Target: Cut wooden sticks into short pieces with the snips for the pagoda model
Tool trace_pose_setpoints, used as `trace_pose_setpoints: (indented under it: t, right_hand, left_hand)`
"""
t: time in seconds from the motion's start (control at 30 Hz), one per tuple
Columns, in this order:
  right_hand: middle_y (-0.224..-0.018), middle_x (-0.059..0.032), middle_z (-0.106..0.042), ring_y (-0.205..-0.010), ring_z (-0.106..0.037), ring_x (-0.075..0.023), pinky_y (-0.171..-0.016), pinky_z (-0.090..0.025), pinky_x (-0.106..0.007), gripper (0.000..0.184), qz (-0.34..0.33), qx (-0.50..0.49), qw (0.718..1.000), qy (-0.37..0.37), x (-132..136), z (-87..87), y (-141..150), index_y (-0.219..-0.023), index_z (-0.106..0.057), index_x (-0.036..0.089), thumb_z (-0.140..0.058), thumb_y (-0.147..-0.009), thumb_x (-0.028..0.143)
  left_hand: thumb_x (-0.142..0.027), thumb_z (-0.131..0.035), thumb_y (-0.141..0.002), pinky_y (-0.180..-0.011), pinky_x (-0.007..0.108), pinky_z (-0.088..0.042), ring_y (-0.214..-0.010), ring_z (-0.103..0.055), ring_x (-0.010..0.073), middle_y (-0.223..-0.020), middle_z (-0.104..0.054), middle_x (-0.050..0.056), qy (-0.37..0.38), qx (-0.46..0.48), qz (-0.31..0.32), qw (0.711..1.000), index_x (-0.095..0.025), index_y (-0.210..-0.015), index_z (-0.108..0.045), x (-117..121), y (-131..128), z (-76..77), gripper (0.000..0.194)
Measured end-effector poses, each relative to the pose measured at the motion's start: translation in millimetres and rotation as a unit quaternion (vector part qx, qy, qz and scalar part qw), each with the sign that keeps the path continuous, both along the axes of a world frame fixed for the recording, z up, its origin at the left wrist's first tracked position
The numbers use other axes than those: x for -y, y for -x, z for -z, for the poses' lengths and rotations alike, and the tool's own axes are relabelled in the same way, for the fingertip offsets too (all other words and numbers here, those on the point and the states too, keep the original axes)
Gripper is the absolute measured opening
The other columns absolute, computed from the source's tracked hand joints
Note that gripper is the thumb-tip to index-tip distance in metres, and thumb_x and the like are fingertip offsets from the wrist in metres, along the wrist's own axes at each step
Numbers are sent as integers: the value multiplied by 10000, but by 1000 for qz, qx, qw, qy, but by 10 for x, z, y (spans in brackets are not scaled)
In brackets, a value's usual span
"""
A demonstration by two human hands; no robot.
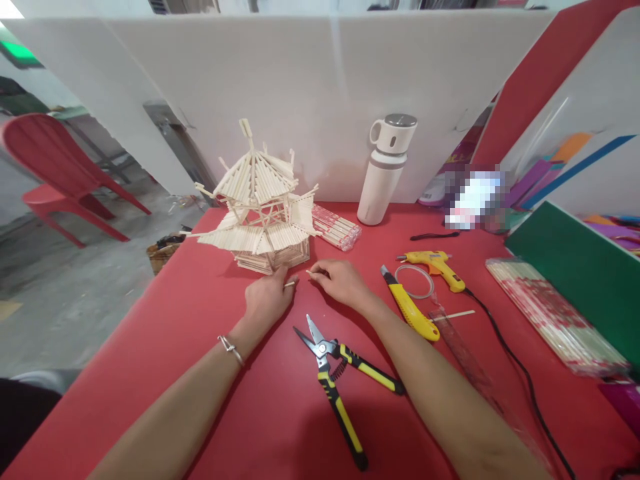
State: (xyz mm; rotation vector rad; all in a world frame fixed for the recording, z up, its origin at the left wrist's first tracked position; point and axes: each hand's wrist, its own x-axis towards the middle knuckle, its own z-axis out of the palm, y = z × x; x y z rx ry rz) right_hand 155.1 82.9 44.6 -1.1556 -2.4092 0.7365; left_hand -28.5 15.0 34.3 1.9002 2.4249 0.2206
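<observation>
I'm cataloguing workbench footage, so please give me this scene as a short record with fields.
Left hand: holds a short stick
Right hand: pinches a small pale piece
Beyond the hands: pagoda model built of sticks
Cutters: open, on the red table
Right side: glue gun, utility knife
Flask: upright

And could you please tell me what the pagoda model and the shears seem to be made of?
Pagoda model: probably bare, matt wood; pale slender sticks show no paint. Shears: apparently metal blades, judging by their shine; yellow-and-black grips, likely plastic or rubber.
</observation>
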Motion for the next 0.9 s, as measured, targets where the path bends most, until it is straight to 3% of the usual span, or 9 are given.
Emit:
trace_pose_setpoints:
  t: [0.17,0.37,0.57,0.8,0.9]
  right_hand:
    - [-989,-27,-768,-905,-686,-192,-743,-434,-264,233,-30,29,999,-14,31,-122,171,-1014,-715,243,-515,-983,359]
    - [-1139,-124,-717,-1020,-674,-231,-836,-479,-305,249,-85,109,987,-78,-33,-276,599,-1114,-666,178,-449,-992,199]
    - [-1236,-227,-656,-1153,-625,-285,-936,-490,-374,344,-63,159,981,-90,-125,-172,985,-1235,-618,64,-391,-981,105]
    - [-1149,-138,-735,-1082,-673,-230,-902,-484,-267,272,-105,157,981,-47,-352,-17,1130,-1086,-717,112,-490,-937,129]
    - [-1116,-158,-747,-1074,-683,-244,-910,-484,-282,279,-93,156,983,-38,-387,31,1204,-1074,-730,105,-494,-944,178]
  left_hand:
    - [-513,-377,-963,-676,350,-456,-845,-713,344,-866,-751,167,31,-42,-20,998,-208,-1326,-588,44,-21,-79,519]
    - [-423,-394,-940,-671,358,-470,-833,-718,338,-873,-753,161,40,-57,-13,998,-203,-1233,-642,13,-7,-49,443]
    - [-363,-421,-912,-670,355,-478,-830,-717,331,-862,-747,175,63,-53,-15,997,-166,-1046,-708,-42,66,-10,374]
    - [-315,-424,-927,-687,371,-476,-834,-709,332,-883,-738,192,68,-57,9,996,-152,-1079,-697,-11,50,8,353]
    - [-269,-401,-933,-666,384,-472,-815,-707,349,-855,-726,229,87,-61,22,994,-113,-994,-720,4,10,22,361]
